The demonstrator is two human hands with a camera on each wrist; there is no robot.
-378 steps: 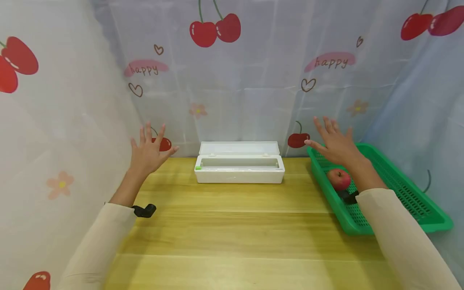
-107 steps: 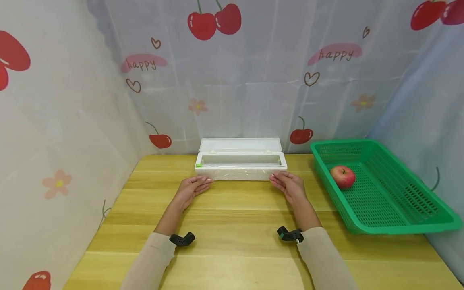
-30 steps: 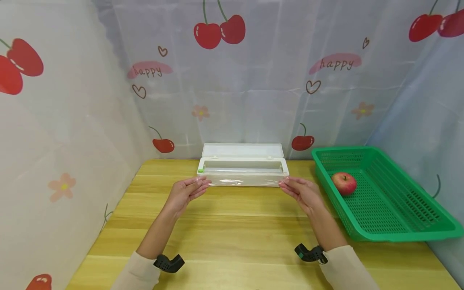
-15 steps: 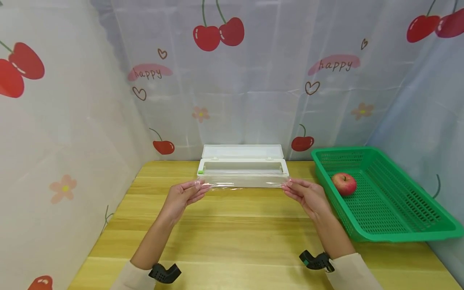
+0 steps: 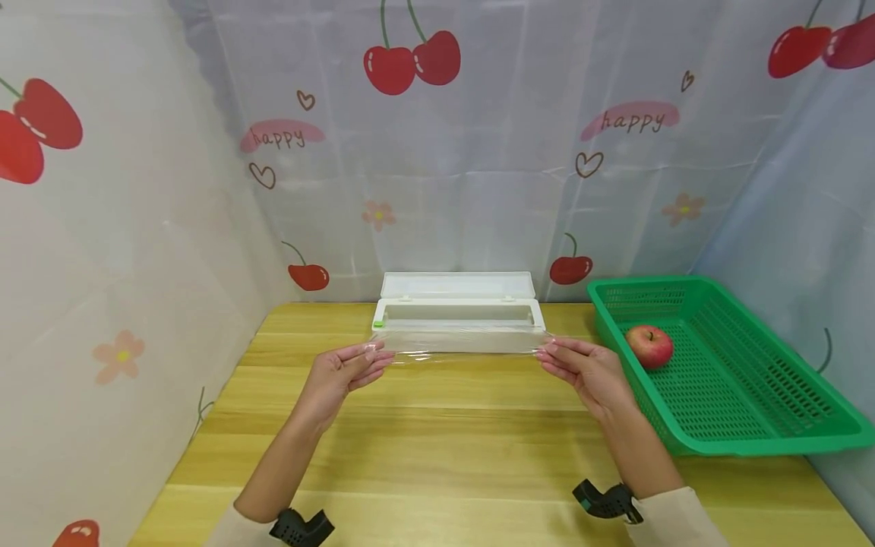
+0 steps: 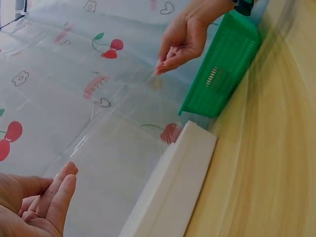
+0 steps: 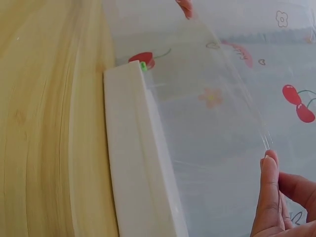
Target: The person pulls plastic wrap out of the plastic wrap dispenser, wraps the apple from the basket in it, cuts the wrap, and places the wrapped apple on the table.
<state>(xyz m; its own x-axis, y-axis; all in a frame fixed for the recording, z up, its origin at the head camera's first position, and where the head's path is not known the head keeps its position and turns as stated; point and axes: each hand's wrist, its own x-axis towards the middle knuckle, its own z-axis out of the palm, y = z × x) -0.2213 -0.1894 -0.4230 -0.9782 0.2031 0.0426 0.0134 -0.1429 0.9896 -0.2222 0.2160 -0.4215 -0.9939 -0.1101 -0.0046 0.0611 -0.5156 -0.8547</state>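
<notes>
At the back of the table (image 5: 451, 456): we see the white box (image 5: 458, 302) with its lid (image 5: 458, 286) up, and clear film (image 5: 465, 342) running from it to our fingers.
Left hand (image 5: 335, 380): thumb and fingers pinch one corner of the film.
Right hand (image 5: 591, 372): thumb and fingers pinch the opposite corner, well apart from the other hand, the sheet stretched between.
Head view only: we look down on an apple (image 5: 649, 347) inside the green basket (image 5: 714, 391).
Wrist views only: we see from the side how the film slants upward off the box.
Blocking: for the left wrist camera, the basket's wall hides the apple; from above, film overlies the box's front.
Around: cherry-print curtain (image 5: 478, 205) behind; green tab (image 5: 379, 324) at the box's left end.
</notes>
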